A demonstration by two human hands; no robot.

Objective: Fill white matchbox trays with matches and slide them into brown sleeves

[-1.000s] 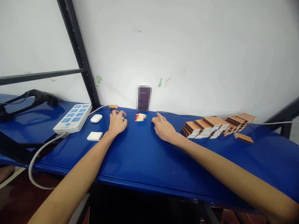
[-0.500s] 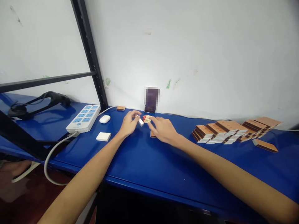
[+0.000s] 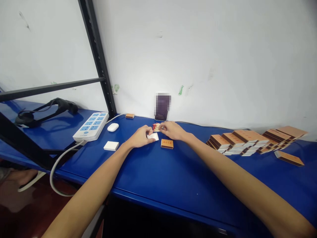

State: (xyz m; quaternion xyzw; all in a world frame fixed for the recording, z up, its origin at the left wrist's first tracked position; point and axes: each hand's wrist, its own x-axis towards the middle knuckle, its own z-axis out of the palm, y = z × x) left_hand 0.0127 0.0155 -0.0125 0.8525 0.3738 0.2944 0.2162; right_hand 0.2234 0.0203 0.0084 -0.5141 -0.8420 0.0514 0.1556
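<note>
My left hand (image 3: 141,137) is closed on a small white tray (image 3: 153,136), which is tilted above the blue tabletop. Red-tipped matches (image 3: 156,127) lie in a small pile just beyond the tray. At the right side of that pile is my right hand (image 3: 172,131), its fingers pinched together at the match ends; what they hold is too small to make out. An orange matchbox sleeve (image 3: 167,143) lies flat on the table, nearer than my right hand.
Stacked matchboxes (image 3: 244,138) stand at the right, with a single box (image 3: 289,158) beside them. A power strip (image 3: 92,126), white case (image 3: 113,127) and white box (image 3: 111,145) are at the left. A phone (image 3: 162,107) leans on the wall (image 3: 198,59).
My left hand has come nearer and turned the white tray flatter. My right hand has drawn back from above the orange sleeve, now fully seen, and its fingers have closed. The view has shifted slightly.
</note>
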